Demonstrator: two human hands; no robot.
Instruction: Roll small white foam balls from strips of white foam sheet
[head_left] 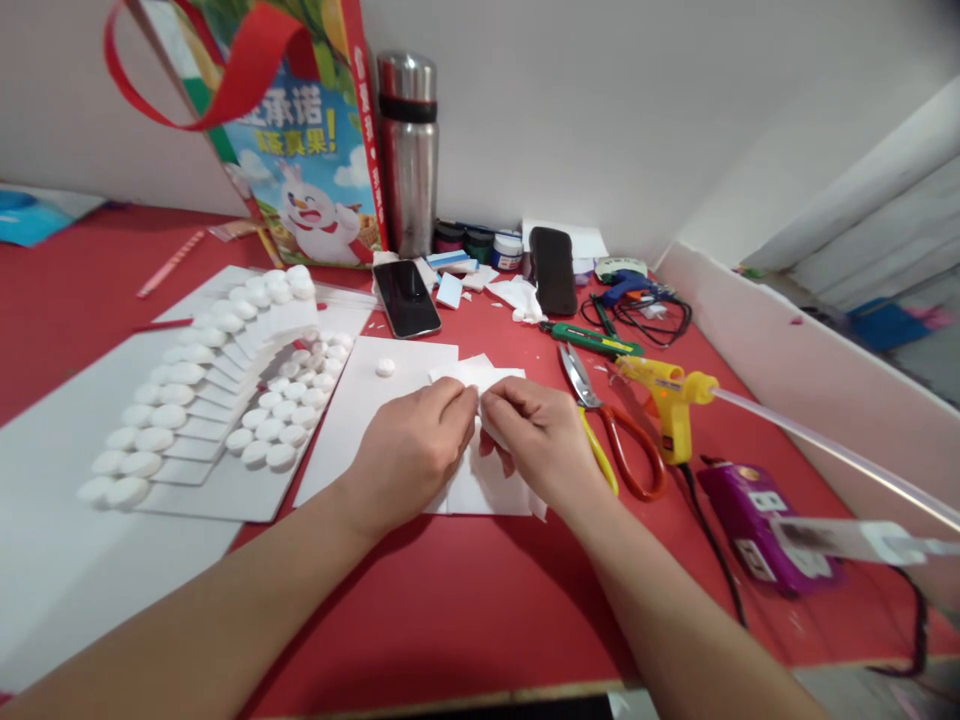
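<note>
My left hand and my right hand meet fingertip to fingertip, both closed in a pinch. Something small and white shows between the fingertips, too little of it to name. Beneath them lie white sheets, partly hidden by the hands. A single white round disc rests on the white board beyond my left hand. Farther left, a curved white stepped model is lined with white discs, and several smaller white discs cluster beside its steps.
Right of my hands lie snips with red and yellow handles, a yellow glue gun, a green utility knife and a purple box. Behind are two phones, paint jars, a steel flask and a colourful bag.
</note>
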